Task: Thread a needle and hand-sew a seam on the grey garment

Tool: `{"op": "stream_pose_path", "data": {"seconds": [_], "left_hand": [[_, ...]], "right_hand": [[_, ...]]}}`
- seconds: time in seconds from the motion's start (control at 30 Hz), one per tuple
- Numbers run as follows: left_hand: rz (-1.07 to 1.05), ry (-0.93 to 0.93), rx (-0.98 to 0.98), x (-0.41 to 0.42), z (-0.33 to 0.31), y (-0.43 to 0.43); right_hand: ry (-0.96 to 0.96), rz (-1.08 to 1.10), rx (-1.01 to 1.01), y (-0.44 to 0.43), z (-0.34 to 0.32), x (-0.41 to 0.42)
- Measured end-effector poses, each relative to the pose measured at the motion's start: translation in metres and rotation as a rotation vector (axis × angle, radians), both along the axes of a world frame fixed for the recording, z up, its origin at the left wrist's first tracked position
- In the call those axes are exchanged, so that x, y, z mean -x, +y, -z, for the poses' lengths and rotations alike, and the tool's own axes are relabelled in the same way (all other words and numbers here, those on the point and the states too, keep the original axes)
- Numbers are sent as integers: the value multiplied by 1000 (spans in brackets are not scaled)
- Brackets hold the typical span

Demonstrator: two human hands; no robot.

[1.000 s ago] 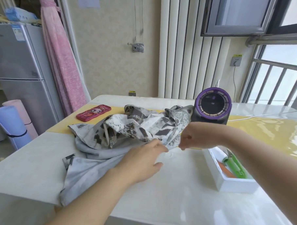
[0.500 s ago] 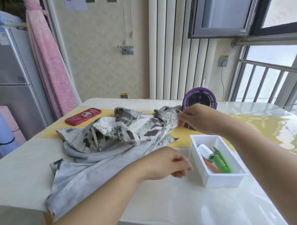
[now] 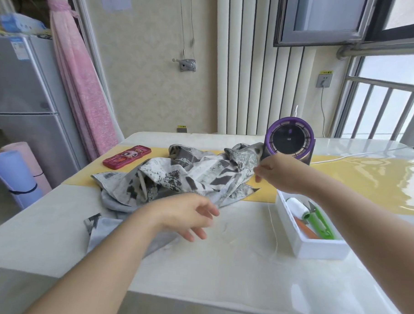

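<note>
Grey garment between outstretched hands

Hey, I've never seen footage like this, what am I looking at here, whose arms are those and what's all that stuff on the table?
There is no machine: the camera sits on a person's head, looking down at their arms. The left hand is open, blurred, by the grey garment. The right hand pinches its fingertips at the garment's fold; what they hold is too small to see. White thread trails on the table beside a white box of sewing things. A purple fan and red phone sit behind.
</note>
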State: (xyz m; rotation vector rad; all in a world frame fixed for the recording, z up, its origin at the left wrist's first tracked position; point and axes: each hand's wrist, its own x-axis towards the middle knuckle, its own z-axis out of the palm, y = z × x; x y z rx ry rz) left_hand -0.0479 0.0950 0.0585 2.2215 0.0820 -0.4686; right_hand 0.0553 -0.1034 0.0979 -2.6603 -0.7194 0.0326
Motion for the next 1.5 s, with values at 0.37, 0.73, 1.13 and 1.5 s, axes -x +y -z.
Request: {"op": "stream_pose_path", "data": {"seconds": [0.37,0.73,1.13,1.5], "left_hand": [[-648,-57,864,-8,12,53],[-222,-723,305,-68,-75,15],[32,-462,1,-47,-17,24],[-179,-213,-872,-37,10,71]], "right_hand": [[-21,-146,-478,55,21,-1],[-219,-26,-885,43,-22,-17],[-20,-127,-243,47,20,-26],[-247,-204,170,92,59,6]]}}
